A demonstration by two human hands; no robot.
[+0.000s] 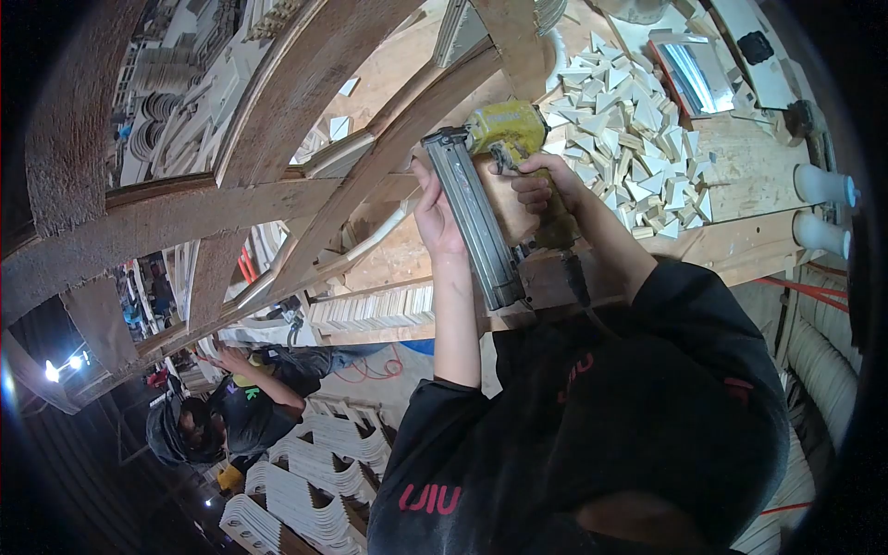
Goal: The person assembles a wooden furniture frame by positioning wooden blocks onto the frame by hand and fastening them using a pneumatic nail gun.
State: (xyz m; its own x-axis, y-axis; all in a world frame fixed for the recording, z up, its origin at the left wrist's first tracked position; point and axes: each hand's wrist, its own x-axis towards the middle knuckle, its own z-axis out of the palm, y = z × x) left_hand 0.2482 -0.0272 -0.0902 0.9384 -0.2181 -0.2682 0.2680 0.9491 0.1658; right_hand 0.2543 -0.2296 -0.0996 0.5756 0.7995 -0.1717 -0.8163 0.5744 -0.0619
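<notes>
My right hand is wrapped round the handle of a yellow nail gun. Its long grey magazine slants down between my forearms, and the nose meets the wooden frame. My left hand is just left of the magazine, fingers up against a bar of that frame. Some of its fingertips are hidden behind the gun and the wood, so a small piece under them cannot be made out. The frame is made of curved and straight plywood strips, and it spans the upper left.
Light triangular wood blocks are heaped on the workbench, beside a reddish tray with shiny strips. White containers line the right edge. A row of thin slats lies lower left. A co-worker works beyond, near stacked curved pieces.
</notes>
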